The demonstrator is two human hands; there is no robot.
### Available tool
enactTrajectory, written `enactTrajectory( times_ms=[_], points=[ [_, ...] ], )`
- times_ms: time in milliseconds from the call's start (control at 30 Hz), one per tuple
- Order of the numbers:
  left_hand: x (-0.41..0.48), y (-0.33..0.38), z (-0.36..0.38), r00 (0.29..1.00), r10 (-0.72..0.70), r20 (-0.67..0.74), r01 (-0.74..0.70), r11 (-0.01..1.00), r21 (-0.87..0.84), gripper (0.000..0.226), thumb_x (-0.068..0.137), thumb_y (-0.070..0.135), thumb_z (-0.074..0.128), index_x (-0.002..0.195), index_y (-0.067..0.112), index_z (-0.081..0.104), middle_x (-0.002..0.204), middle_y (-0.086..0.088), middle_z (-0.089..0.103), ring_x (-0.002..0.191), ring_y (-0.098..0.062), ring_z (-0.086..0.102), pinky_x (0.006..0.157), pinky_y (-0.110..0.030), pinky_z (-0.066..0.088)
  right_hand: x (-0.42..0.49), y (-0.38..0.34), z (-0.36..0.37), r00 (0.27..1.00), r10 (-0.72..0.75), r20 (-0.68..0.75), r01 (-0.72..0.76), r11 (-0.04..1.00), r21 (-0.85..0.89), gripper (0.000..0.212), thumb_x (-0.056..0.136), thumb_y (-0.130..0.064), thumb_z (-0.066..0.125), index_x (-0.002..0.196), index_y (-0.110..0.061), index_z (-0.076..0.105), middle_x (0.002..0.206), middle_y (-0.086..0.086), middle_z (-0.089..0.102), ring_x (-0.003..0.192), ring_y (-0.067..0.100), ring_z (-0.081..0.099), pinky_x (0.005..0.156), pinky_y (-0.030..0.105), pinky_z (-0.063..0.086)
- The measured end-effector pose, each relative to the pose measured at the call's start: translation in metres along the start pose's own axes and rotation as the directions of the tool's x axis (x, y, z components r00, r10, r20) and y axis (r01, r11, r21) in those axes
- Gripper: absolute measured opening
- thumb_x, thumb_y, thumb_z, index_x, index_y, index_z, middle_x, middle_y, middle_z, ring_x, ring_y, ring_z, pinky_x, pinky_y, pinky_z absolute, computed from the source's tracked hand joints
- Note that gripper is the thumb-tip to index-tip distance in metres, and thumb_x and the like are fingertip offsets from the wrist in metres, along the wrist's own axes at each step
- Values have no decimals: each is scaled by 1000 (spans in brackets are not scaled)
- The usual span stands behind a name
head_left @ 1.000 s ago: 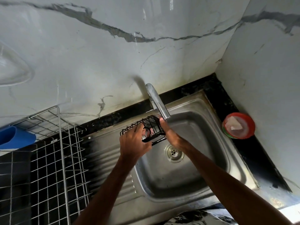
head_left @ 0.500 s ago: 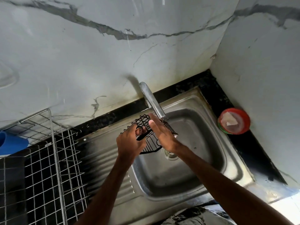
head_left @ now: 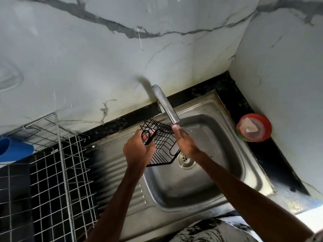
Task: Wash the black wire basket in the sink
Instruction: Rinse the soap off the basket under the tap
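Black wire basket (head_left: 163, 147) held tilted in mid-frame, above the sink (head_left: 232, 165) basin, just left of the drain (head_left: 186, 159), its upper edge under the tap (head_left: 166, 106) spout. Left hand (head_left: 138, 151) clenched around the basket's left rim wire. Right hand (head_left: 183, 144) flat, fingers straight, pressing on the basket's right edge at the spout tip; water looks to be splashing there. Red-rimmed tub (head_left: 253, 128) on the black desk at right, silver wire rack (head_left: 61, 163) lower left.

Handling, judged: light, stiff, 1 rigid piece, not fragile. Thin coated wires are likely slick when wet. Best hold is the thicker rim wire, fingers hooked through the mesh, 1 hand gripping, 1 rubbing.
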State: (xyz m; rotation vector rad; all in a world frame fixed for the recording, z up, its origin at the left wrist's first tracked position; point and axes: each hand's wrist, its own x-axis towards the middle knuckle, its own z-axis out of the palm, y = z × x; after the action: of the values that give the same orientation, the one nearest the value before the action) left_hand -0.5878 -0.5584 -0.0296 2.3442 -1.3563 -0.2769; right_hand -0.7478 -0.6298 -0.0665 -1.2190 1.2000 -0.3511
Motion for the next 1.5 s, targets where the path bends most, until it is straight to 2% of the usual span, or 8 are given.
enactTrajectory(
  times_ms=[167,267,500,800,1033,1200,1400,1500],
  points=[
    [-7,10,-2,997,-62,43,57,994,98,32,93,44,67,93,12,62,77,-5,67,71,-31,66,69,-33,40,-42,-22,36,877,-479,47,480,865,-148,50,111,-36,29,158,-20,29,166,-2,24,152,4,17,125,25,13],
    [-8,8,-6,993,-113,45,108,990,90,39,95,50,61,97,11,63,83,-6,70,74,-29,66,71,-32,39,-42,-12,38,789,-611,56,610,770,-186,54,110,-30,29,160,-14,19,169,0,15,155,13,11,126,44,13],
    [-6,4,-18,991,-131,3,130,989,73,36,91,36,74,107,5,65,90,-9,74,81,-27,70,82,-39,52,-11,71,0,993,-112,29,115,942,-314,64,105,-57,28,160,-30,12,166,-1,19,154,18,16,123,32,16],
    [-8,7,-21,988,-150,18,148,984,98,40,89,37,74,111,5,65,94,-9,75,84,-32,71,82,-47,56,-26,35,24,876,-464,134,483,852,-204,67,106,-51,33,162,-22,10,169,-5,12,155,5,8,125,22,9],
    [-13,11,-24,992,-122,-43,123,992,18,34,92,44,71,95,10,63,81,-3,73,66,-23,67,73,-44,58,19,96,-12,997,32,63,-25,994,-111,67,100,-68,28,147,-25,46,144,16,55,136,30,51,116,49,39],
    [-6,13,-29,985,-128,-116,125,992,-34,34,96,39,67,99,5,65,84,-8,73,68,-25,63,71,-38,51,32,88,-14,994,108,-9,-104,975,196,78,92,-81,24,136,-27,60,141,4,61,133,25,54,114,48,40],
    [-17,-11,-26,995,-64,-79,53,991,-126,26,99,38,62,94,12,62,74,10,62,59,-6,54,58,-22,45,26,82,-25,992,85,91,-112,931,347,32,99,-28,60,122,-6,63,116,10,74,111,26,70,105,52,47],
    [-38,-27,-26,999,-34,11,35,969,-244,29,100,44,55,86,19,53,71,8,52,62,-7,51,57,-12,35,23,90,-30,998,48,32,-56,935,350,32,95,-26,68,116,-2,64,108,15,75,105,30,72,100,55,53]
  ],
)
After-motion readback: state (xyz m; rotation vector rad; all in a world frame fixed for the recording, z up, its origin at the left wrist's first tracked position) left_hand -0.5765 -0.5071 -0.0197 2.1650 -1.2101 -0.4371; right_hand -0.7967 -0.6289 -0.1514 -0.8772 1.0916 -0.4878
